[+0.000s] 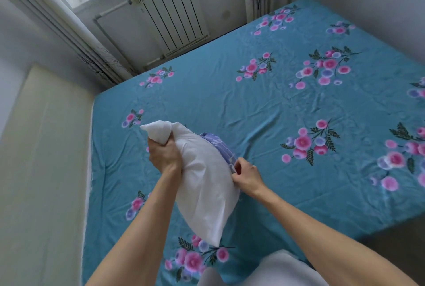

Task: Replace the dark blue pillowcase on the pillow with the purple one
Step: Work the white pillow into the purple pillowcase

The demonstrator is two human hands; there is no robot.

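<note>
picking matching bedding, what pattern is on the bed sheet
Teal bed sheet with pink and lilac flower clusters, seen in the head view.

Two bare forearms — no sleeves in view, no watch, rings or bands on left hand (164,154) or right hand (247,176). Light grey-white garment (276,269) at bottom edge — smooth fabric, unmarked.

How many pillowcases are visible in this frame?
1: the purple pillowcase, bunched behind the bare white pillow, pinched by the right hand. The dark blue one is not in view.
</note>
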